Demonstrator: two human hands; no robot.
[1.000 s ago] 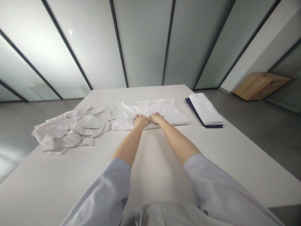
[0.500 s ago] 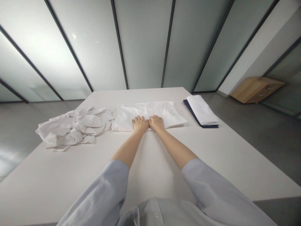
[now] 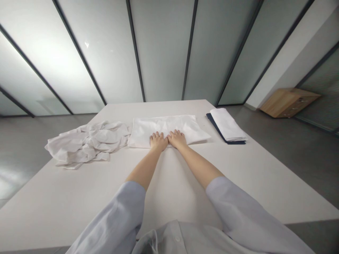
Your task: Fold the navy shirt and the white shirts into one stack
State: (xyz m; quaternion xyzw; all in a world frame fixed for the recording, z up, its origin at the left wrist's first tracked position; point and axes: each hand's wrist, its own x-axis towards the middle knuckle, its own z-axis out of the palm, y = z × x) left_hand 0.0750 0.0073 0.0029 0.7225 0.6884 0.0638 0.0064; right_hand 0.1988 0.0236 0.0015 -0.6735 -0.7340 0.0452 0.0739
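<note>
A white cloth (image 3: 143, 130), folded into a wide rectangle, lies in front of me on the white table (image 3: 169, 183). My left hand (image 3: 159, 140) rests palm down on its near edge, fingers spread. Right beside it, thumbs touching or nearly so, my right hand (image 3: 177, 138) lies flat on the same cloth with its fingers stretched forward. Faint wrinkles show in the cloth ahead of the fingers. Its near right corner is slightly raised off the table.
To the left, a crumpled heap of white cloth (image 3: 91, 144) touches or almost touches the folded one. On the right lies a folded white cloth (image 3: 229, 123) on a dark navy one (image 3: 215, 125). Frosted glass panels (image 3: 162, 49) stand behind the table; a wooden cabinet (image 3: 287, 102) is far right.
My fingers have straightened and flattened on the cloth; before, they were more curled. Both hands stay in nearly the same place. The view has shifted slightly.
</note>
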